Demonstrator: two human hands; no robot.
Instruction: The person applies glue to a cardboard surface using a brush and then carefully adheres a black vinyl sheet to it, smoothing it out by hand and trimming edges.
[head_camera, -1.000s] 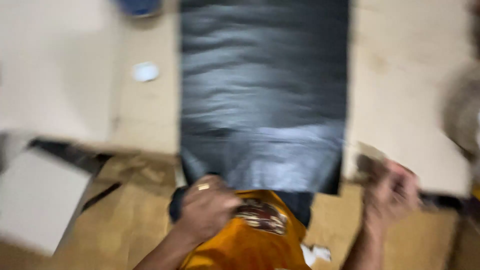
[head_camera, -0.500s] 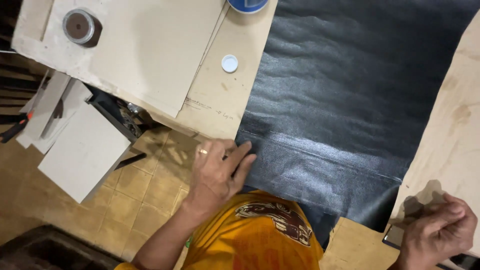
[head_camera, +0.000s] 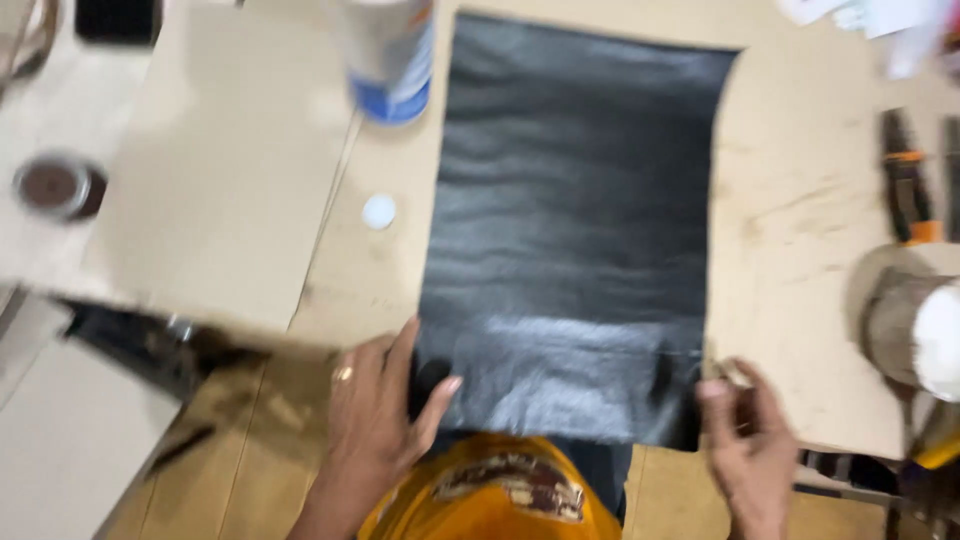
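Two hands are working at the near edge of a black sheet (head_camera: 575, 230), which is lying flat on the pale surface (head_camera: 800, 250) and hanging slightly over its front rim. Left of the sheet, a tan board (head_camera: 220, 180) is covering that side of the surface, and a white-and-blue can (head_camera: 388, 60) is standing just beyond the sheet's far left corner. The left hand (head_camera: 375, 415) is pressing open, fingers spread, on the sheet's near left corner. The right hand (head_camera: 740, 440) is pinching the near right corner, fingers curled. A small white cap (head_camera: 378, 211) is lying just left of the sheet.
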